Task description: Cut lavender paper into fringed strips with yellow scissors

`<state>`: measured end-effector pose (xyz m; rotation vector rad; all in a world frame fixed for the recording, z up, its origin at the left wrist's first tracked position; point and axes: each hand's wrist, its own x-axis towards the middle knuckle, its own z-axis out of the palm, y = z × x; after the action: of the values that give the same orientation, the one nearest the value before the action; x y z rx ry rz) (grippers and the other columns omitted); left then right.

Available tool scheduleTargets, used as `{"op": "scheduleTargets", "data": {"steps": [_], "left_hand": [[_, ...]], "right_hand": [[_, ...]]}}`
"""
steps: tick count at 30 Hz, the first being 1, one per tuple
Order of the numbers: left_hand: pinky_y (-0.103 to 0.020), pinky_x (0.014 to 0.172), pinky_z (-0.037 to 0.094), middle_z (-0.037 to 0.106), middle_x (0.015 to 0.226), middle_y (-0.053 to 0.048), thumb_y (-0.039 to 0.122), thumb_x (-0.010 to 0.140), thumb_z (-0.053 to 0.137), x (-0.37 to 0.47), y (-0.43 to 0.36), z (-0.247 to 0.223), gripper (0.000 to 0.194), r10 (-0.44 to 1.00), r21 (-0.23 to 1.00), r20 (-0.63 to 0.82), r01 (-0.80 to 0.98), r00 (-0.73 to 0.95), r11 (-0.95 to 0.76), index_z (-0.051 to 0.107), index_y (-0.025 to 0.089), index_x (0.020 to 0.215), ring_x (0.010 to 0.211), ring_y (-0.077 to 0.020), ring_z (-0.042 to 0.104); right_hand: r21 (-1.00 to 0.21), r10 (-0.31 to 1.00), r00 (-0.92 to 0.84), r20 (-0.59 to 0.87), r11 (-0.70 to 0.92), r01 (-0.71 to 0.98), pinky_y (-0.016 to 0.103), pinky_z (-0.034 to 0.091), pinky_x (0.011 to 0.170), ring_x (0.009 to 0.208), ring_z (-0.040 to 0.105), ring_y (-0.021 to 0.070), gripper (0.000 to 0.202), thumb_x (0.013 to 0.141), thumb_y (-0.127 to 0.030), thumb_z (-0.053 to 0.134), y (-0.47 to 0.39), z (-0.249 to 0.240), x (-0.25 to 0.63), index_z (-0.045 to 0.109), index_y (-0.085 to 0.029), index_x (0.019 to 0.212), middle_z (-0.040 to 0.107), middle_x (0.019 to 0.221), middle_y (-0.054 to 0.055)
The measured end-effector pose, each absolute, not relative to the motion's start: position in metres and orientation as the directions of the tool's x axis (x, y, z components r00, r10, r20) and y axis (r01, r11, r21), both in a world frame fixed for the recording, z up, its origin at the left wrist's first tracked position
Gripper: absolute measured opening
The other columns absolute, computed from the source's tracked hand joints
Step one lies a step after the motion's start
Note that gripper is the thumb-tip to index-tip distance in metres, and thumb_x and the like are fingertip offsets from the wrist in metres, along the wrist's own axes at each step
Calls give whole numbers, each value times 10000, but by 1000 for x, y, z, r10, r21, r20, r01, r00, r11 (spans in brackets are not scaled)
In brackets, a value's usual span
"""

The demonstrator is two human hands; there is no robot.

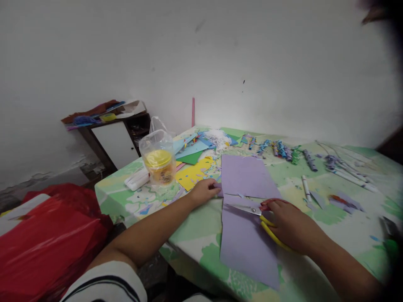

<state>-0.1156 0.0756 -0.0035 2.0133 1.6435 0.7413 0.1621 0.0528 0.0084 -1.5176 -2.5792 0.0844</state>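
My right hand (285,220) is wrapped round the handles of a pair of scissors (248,208), one handle red and the other yellow. The blades point left and lie above the lower sheet of purple paper (248,251). Just beyond it lies an upper purple sheet (247,176), with a narrow gap between the two. At the left edge of these sheets, my left hand (204,191) pinches a small purple paper piece (220,191). The fingertips of the left hand are partly hidden.
A clear bag with a yellow-lidded tub (159,161) stands at the left. Yellow paper (195,174), shredded white paper (217,138) and scraps lie behind. Several curled paper rolls (280,149) line the back; a marker (305,188) lies right. A red bag (63,235) sits beside the table.
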Motion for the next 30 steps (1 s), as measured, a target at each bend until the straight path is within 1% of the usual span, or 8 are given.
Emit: {"op": "scheduleTargets", "data": {"steps": [4, 7, 10, 12, 19, 24, 27, 30], "left_hand": [[-228, 604, 402, 601, 689, 4, 308, 795, 510, -116, 88, -7, 204, 987, 628, 126, 763, 97, -155, 631, 147, 765, 659, -127, 533], [-230, 596, 374, 597, 678, 4, 317, 792, 521, -113, 95, -7, 207, 989, 581, 121, 802, 83, -138, 630, 155, 725, 664, -132, 525], [-241, 606, 358, 613, 704, -11, 332, 805, 513, -109, 101, -6, 228, 990, 522, 122, 844, 74, -127, 636, 160, 720, 684, -144, 528], [-247, 611, 357, 629, 725, -23, 345, 813, 508, -106, 105, -5, 244, 990, 487, 116, 865, 77, -124, 642, 164, 720, 698, -153, 537], [-269, 662, 377, 665, 805, -58, 367, 834, 486, -104, 111, -7, 268, 988, 363, 82, 919, 135, -155, 662, 180, 756, 790, -191, 576], [-284, 677, 390, 664, 822, -78, 391, 853, 453, -105, 114, -12, 304, 988, 293, 62, 944, 141, -153, 656, 181, 771, 818, -211, 587], [-292, 684, 398, 663, 843, -87, 414, 872, 424, -105, 114, -13, 335, 988, 269, 64, 951, 142, -154, 651, 179, 801, 836, -220, 591], [-296, 690, 403, 664, 863, -91, 418, 889, 397, -104, 112, -11, 349, 986, 250, 67, 954, 155, -167, 644, 176, 837, 847, -223, 595]], "right_hand": [[-54, 866, -498, 55, 500, 864, 416, 465, 828, 983, 621, 308, 318, 756, -391, 544, 66, 13, 146, 641, -194, 986, 683, 1053, 144], [-34, 862, -505, 40, 506, 862, 419, 455, 838, 990, 617, 309, 342, 781, -414, 512, 73, 15, 142, 638, -177, 993, 680, 1048, 155], [-18, 867, -498, 18, 499, 867, 434, 450, 845, 983, 618, 324, 370, 773, -421, 517, 79, 15, 143, 641, -149, 991, 676, 1038, 175], [-15, 868, -496, 3, 496, 868, 431, 444, 863, 994, 614, 319, 372, 767, -412, 526, 82, 14, 143, 644, -152, 1005, 678, 1045, 167], [-65, 855, -516, -54, 513, 856, 380, 454, 878, 1023, 611, 278, 398, 754, -415, 552, 90, 8, 143, 646, -182, 1064, 679, 1108, 122], [-99, 850, -523, -69, 515, 851, 399, 457, 881, 1013, 615, 290, 398, 736, -399, 558, 93, 7, 149, 655, -174, 1050, 682, 1100, 128], [-113, 848, -526, -60, 518, 848, 404, 470, 854, 975, 627, 289, 367, 740, -388, 551, 92, 6, 152, 660, -186, 1027, 689, 1071, 127], [-123, 842, -537, -47, 528, 840, 400, 460, 872, 997, 618, 287, 357, 734, -384, 563, 92, 5, 150, 662, -195, 1020, 688, 1074, 120]]}}
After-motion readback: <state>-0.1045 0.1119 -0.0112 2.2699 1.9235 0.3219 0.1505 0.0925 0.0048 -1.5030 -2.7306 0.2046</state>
